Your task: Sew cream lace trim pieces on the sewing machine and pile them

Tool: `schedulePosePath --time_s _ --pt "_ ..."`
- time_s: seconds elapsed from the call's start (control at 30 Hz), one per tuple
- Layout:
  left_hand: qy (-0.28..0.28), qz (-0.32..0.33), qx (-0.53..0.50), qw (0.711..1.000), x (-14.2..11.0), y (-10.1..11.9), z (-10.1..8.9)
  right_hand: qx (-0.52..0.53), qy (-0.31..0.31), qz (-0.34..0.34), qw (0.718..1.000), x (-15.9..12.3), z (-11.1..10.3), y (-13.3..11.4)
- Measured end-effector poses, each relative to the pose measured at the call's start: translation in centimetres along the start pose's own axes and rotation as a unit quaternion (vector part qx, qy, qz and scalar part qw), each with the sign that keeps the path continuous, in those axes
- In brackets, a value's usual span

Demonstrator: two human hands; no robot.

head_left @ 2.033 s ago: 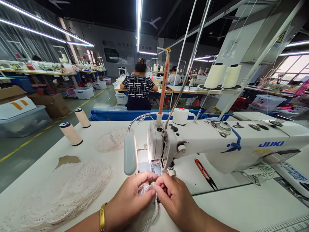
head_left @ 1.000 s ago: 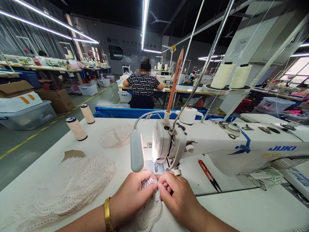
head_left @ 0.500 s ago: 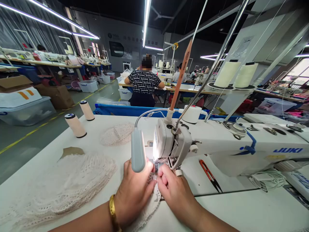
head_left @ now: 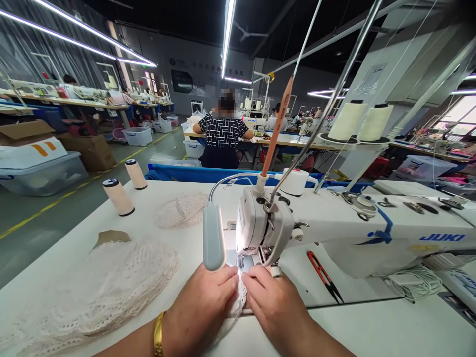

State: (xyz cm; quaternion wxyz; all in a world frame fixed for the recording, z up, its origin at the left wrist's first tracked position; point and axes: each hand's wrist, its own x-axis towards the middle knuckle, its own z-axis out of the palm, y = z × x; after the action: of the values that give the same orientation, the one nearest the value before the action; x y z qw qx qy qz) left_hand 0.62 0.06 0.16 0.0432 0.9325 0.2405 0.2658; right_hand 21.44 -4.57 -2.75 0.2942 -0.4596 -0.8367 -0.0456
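A piece of white eyelet lace fabric (head_left: 235,308) lies at the needle area of the white sewing machine (head_left: 256,218), its far edge close to the presser foot (head_left: 241,262). My left hand (head_left: 208,302), with a gold bracelet on the wrist, grips the lace from the left, thumb and fingers together. From the right, my right hand (head_left: 273,300) pinches the lace edge just in front of the foot. Both hands partly cover the fabric. A grey lamp (head_left: 214,238) hangs over the left fingers and lights the needle.
A large stack of lace pieces (head_left: 111,287) and a smaller lace pile (head_left: 180,210) lie to the left. Two thread cones (head_left: 118,197) stand near the table's left edge. Orange thread snips (head_left: 324,275) lie right of the needle. A person (head_left: 222,130) sits ahead.
Both hands have carried the lace from in front of the machine forward to the presser foot. The fingers, earlier working the lace edge together, now hold it flat on either side.
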Motion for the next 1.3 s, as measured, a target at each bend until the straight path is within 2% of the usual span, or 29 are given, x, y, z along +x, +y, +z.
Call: schedulePosePath --time_s 0.37,0.53,0.97,1.03,1.2,1.3 --pt "0.015 -0.002 0.017 1.0 0.8 -0.5 0.3 -0.069 0.038 0.007 0.997 0.6 0.0 -0.2" --pt "0.011 0.004 0.035 0.999 0.6 -0.6 0.7 -0.077 0.032 0.017 0.996 0.7 0.0 -0.1" --pt "0.058 0.01 0.008 0.998 1.0 -0.8 0.5 -0.085 0.021 0.025 0.996 0.7 -0.3 -0.1" --pt "0.035 -0.004 -0.003 0.999 0.9 -0.5 -0.2 -0.072 0.027 0.017 0.997 0.6 -0.4 -0.2" --pt "-0.07 -0.069 -0.01 0.995 -0.1 1.2 -2.2 -0.041 0.044 -0.005 0.998 0.4 -0.2 -0.2" --pt "-0.04 -0.075 -0.021 0.996 -0.4 1.3 -1.6 0.028 0.039 0.033 0.998 0.7 -0.2 -0.1"
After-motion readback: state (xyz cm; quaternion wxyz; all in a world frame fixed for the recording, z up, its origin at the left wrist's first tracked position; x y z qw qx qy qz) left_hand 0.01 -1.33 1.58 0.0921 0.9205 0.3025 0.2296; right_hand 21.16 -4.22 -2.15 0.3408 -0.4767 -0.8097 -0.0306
